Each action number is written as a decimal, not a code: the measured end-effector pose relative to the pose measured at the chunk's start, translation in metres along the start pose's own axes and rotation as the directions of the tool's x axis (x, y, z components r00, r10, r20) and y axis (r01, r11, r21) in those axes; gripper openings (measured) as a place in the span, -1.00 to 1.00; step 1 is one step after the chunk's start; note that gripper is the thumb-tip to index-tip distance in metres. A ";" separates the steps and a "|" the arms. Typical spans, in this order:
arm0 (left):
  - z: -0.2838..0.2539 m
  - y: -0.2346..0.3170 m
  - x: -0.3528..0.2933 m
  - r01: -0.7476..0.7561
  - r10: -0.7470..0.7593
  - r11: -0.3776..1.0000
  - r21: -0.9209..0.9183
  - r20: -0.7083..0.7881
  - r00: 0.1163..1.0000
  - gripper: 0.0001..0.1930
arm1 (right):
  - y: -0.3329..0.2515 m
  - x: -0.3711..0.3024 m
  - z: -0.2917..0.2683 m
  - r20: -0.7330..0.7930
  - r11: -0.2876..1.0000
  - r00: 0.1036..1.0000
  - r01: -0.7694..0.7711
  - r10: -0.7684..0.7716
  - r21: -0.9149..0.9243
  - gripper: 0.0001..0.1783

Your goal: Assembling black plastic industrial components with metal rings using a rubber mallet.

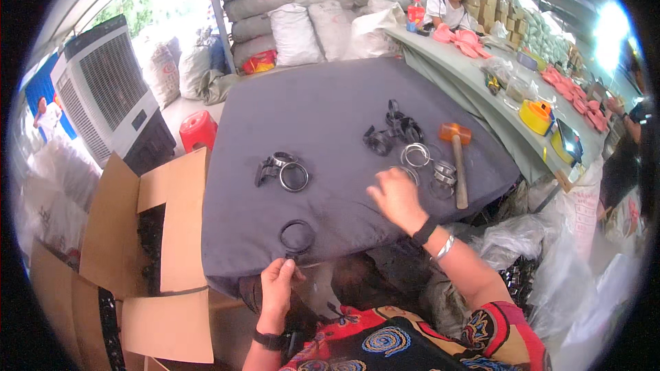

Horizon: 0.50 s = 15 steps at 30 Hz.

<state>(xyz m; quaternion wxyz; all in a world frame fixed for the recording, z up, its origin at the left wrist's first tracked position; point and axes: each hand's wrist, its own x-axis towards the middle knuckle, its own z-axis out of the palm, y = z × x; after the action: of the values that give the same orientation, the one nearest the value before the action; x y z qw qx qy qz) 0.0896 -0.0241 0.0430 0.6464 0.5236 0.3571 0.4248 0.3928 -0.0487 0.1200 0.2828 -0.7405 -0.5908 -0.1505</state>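
At the left of the frame, an open cardboard box (184,233) is standing against the padded table (323,110), its flaps spreading outward and dark pieces showing inside; it is probably sitting there so that its contents stay within easy reach. At the lower centre, the left hand (278,287) is pinching the near end of a black ring (298,222) between thumb and fingers. The ring is lying near the table's front edge, and the cloth is apparently supporting it while the pinch is steadying it. Farther up, left of the table's middle, a small cluster of rings (269,167) is resting apart from the others, perhaps to keep it separate.

Right of centre, the right hand (399,199) is hovering over or resting by the silver rings (445,177), its fingers bending loosely; I cannot tell whether they are gripping one. Above it, black curved pieces (402,125) are lying in a loose heap, likely kept near for picking. Just right of the rings, a mallet (459,165) is lying with its orange head away from the person and its handle pointing toward the front edge, seemingly ready for grasping.
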 end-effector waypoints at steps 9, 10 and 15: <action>-0.008 -0.014 -0.002 0.085 -0.093 0.992 -0.089 -0.094 0.991 -0.79 | 0.063 0.002 0.013 -0.034 0.987 0.999 0.020 -0.026 -0.160 -0.80; -0.008 -0.014 -0.004 0.118 -0.133 0.983 -0.140 -0.100 0.986 -0.79 | 0.055 0.002 0.006 -0.022 0.988 0.999 0.028 -0.032 -0.154 -0.80; -0.010 -0.017 -0.006 0.107 -0.116 0.986 -0.129 -0.063 0.991 -0.81 | 0.015 -0.003 -0.001 0.601 0.143 0.799 -0.598 0.027 0.789 -0.81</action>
<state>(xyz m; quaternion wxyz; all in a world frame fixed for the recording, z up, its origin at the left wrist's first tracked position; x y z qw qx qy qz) 0.0813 -0.0274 0.0247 0.6879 0.4460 0.3810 0.4275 0.4063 -0.0533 0.1156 0.5570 -0.5212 -0.4228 0.4893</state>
